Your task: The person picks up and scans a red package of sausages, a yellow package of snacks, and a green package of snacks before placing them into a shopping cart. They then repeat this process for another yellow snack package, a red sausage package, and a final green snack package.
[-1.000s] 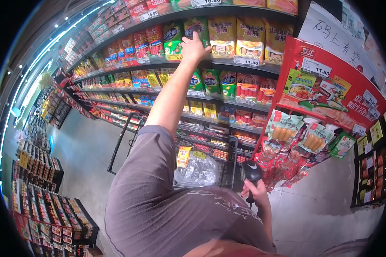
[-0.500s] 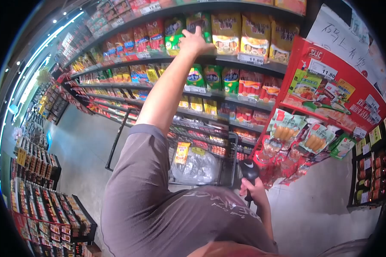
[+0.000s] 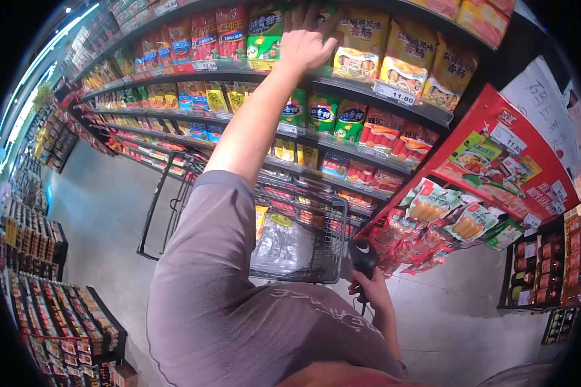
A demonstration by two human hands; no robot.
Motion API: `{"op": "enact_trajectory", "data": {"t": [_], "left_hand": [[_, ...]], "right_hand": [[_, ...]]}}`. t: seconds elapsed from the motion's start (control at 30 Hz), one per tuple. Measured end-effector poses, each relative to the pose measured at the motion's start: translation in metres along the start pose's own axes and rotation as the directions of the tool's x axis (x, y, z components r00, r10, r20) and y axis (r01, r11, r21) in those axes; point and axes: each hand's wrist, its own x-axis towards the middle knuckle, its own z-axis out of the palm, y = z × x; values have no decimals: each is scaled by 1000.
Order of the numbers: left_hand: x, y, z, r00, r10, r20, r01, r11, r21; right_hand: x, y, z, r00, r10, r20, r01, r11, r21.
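Observation:
My left hand (image 3: 306,48) reaches up to the shelf, its fingers spread over the front of a dark green packet beside another green packet (image 3: 265,33). Yellow sausage packets (image 3: 359,51) stand just right of it. Whether the fingertips touch the packet is unclear. Low on the right, my right hand (image 3: 372,289) is closed around the lower part of a black object (image 3: 364,257) with a white swoosh mark, next to the shopping cart. The black wire cart (image 3: 329,282) holds a clear plastic-wrapped item (image 3: 283,248) and a yellow packet (image 3: 260,222), partly hidden by my left sleeve.
Lower shelves (image 3: 400,164) carry red and green sausage packets. At the right are a red sign board (image 3: 490,174) and hanging snack packs (image 3: 426,209). More shelving (image 3: 77,316) stands at the lower left, and jars (image 3: 542,258) sit in a rack at the far right.
My view has shifted, with the shelf packets appearing larger. My left hand remains spread at the green packets. The black object and my right hand appear slightly lower and farther left.

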Motion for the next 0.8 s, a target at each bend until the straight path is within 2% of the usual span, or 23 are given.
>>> {"op": "enact_trajectory", "data": {"t": [0.07, 0.1, 0.13, 0.2, 0.23, 0.27, 0.33, 0.37, 0.4, 0.43, 0.47, 0.5, 0.53, 0.6, 0.63, 0.67, 0.73, 0.77, 0.8], "left_hand": [[-12, -3, 3, 996, 71, -63, -71, 997, 4], [-9, -17, 24, 932, 188, -309, -172, 982, 78], [-4, -37, 54, 628, 363, -689, -293, 930, 222], [-55, -59, 61, 615, 310, -725, -349, 932, 102], [-79, -84, 83, 372, 306, -876, -434, 892, 127], [-103, -110, 106, 311, 269, -912, -494, 865, 87], [-158, -176, 169, 481, 72, -874, -447, 878, -174], [-186, -214, 214, 632, -82, -770, -291, 897, -334], [-218, -246, 259, 787, -274, -552, -23, 882, -471], [-250, -290, 312, 901, -372, -222, 281, 892, -355], [-281, -323, 351, 885, -437, 160, 466, 837, -288], [-299, -337, 376, 801, -480, 358, 559, 814, -157], [-317, -347, 400, 674, -511, 533, 612, 791, -15], [-344, -364, 466, 636, -487, 598, 573, 818, 56], [-345, -369, 490, 547, -481, 685, 604, 793, 75], [-351, -373, 519, 535, -469, 703, 620, 783, 50], [-363, -377, 583, 558, -567, 606, 700, 713, 23], [-373, -384, 618, 637, -529, 561, 661, 749, -44], [-385, -390, 668, 688, -563, 458, 649, 759, -42]], "right_hand": [[1, 6, 3, 999, 43, 28, -42, 998, -39], [2, 8, 6, 998, 52, 27, -51, 998, -22], [3, 5, 11, 998, 62, 31, -62, 998, -6], [4, 6, 18, 996, 87, 23, -86, 995, -54], [7, 11, 20, 997, 80, 14, -79, 996, -46], [9, 11, 26, 997, 75, 4, -75, 996, -39], [8, 2, 36, 987, 149, -59, -155, 983, -97], [12, 4, 40, 983, 172, -61, -178, 977, -117], [15, 6, 46, 979, 194, -67, -202, 970, -136], [16, 9, 53, 971, 230, -72, -238, 959, -155], [21, 11, 60, 966, 250, -63, -258, 936, -240], [29, 12, 70, 963, 265, -53, -268, 908, -323], [33, 4, 86, 941, 331, -70, -332, 862, -383], [40, 9, 111, 900, 422, -107, -428, 815, -390], [40, 6, 129, 887, 438, -147, -458, 789, -410], [41, 0, 144, 877, 456, -154, -472, 751, -462], [40, 14, 154, 841, 510, -180, -530, 710, -464], [36, 15, 164, 812, 537, -227, -577, 684, -446], [35, 11, 176, 787, 560, -261, -612, 652, -447]]}}
